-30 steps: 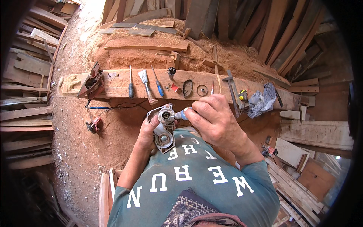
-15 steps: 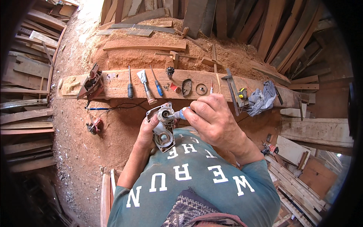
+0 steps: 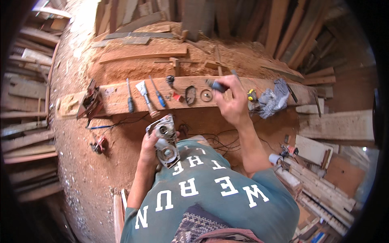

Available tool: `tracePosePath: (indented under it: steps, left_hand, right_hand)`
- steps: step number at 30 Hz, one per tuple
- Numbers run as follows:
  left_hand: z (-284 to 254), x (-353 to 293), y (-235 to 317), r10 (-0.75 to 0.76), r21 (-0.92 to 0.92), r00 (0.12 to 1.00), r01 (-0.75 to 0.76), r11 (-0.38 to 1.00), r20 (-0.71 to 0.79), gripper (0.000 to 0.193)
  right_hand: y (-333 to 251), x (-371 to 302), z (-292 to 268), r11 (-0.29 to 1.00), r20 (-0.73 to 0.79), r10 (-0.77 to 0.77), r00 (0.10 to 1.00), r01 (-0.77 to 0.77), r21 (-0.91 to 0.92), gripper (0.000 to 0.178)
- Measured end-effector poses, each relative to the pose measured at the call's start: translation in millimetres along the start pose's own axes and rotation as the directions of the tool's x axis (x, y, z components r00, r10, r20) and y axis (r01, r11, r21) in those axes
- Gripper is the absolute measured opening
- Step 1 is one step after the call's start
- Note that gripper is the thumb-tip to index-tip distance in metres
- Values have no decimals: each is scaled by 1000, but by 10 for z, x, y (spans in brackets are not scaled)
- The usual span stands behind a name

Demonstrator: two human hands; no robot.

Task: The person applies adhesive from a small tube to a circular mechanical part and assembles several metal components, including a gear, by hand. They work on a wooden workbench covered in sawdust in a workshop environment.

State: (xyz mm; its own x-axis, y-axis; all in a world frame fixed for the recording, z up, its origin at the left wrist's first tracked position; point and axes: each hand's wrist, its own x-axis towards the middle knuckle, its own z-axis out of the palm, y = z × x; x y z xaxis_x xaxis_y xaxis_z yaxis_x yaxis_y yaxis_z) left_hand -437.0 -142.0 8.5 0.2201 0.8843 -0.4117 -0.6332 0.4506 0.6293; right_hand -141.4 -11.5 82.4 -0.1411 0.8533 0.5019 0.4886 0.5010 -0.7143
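Observation:
My left hand (image 3: 149, 146) grips a grey metal gear housing (image 3: 166, 153) in front of my shirt. Its open side faces up, showing a round bore at the top and a wider round recess below. My right hand (image 3: 235, 103) is raised over the near edge of the wooden plank bench (image 3: 115, 103), its fingers closed around a short blue-grey cylinder with a dark tip (image 3: 218, 86). Motion blurs this piece, and its kind cannot be made out. Beside it on the plank lie a round disc (image 3: 206, 95) and a black ring-shaped part (image 3: 190, 95).
Along the plank lie a red power-tool body (image 3: 88, 101), a dark screwdriver (image 3: 130, 101), a flat-bladed tool (image 3: 144, 95), a blue-handled screwdriver (image 3: 159, 97), a yellow tape measure (image 3: 252, 95) and a grey cloth (image 3: 272, 101). Sawdust and stacked boards surround it; cables lie on the ground.
My right hand has drawn the blue-grey cylinder away from the housing and moved it up and right, over the plank. My left hand still holds the housing, slightly shifted left.

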Motion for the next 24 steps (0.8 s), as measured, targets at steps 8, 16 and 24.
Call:
tracePosePath:
  steps: [8, 16, 24]
  left_hand:
    - [-179, -96, -17, -13, 66, 1000, 13, 998, 1, 85]
    - [-47, -137, 63, -54, 76, 998, 57, 995, -43, 96]
    - [98, -138, 85, -48, 140, 999, 50, 989, -17, 95]
  right_hand:
    - [2972, -1463, -27, 755, -434, 554, 711, -648, -97, 27]
    - [3054, -1773, 520, 603, -305, 748, 589, -795, -57, 27]
    - [3198, -1810, 609, 605, -229, 742, 630, -777, -175, 29]
